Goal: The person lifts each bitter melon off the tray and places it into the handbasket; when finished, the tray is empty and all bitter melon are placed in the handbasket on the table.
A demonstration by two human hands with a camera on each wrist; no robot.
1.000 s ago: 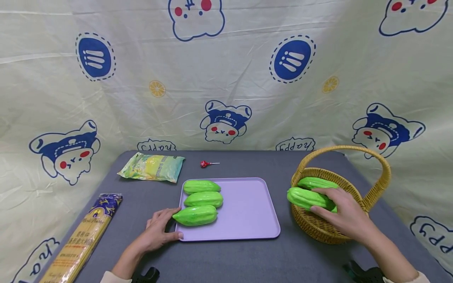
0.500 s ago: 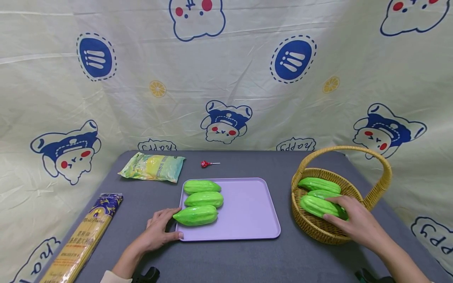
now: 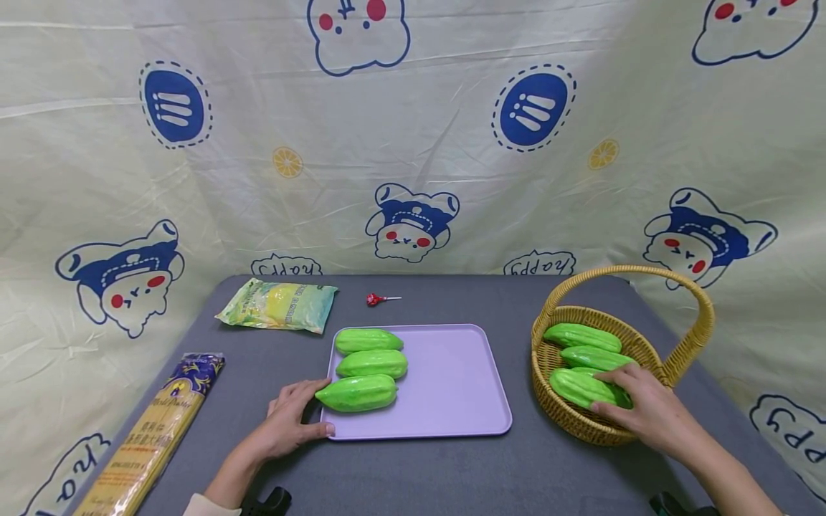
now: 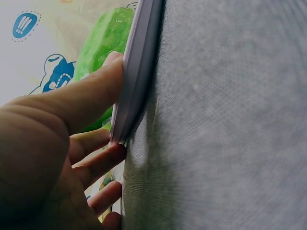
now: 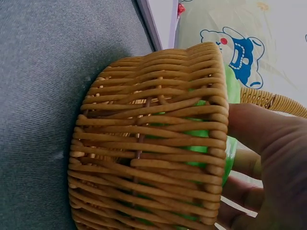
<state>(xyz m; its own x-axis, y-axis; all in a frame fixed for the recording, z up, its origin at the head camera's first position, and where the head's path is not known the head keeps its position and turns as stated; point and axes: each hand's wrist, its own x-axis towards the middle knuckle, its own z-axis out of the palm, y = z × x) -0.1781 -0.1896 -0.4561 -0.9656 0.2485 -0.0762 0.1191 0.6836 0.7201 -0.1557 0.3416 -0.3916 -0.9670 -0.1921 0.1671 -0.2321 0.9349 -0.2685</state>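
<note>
My right hand [image 3: 645, 401] reaches into the wicker basket [image 3: 560, 414] and holds a green ribbed gourd [image 3: 581, 388] low at its near side, thumb and fingers about its right end. Behind that one, more gourds [image 3: 590, 357] lie in the basket. My left hand [image 3: 293, 421] grips the near left corner of the lilac tray [image 3: 452, 387], its thumb at the near rim and its fingers along the left side. On the tray's left part, three green gourds [image 3: 358, 393] lie in a column. In the right wrist view the basket wall [image 5: 153, 139] hides most of the held gourd.
Far left lies a green and yellow plastic packet [image 3: 277, 304], with a small red-headed item [image 3: 381, 299] to its right. A long pack of dry noodles [image 3: 155, 437] lies along the table's left edge. The basket's tall handle [image 3: 703, 315] arches over its right side.
My right hand has moved right and down into the basket with the gourd, lowering it beside the others. My left hand and the tray have stayed in place.
</note>
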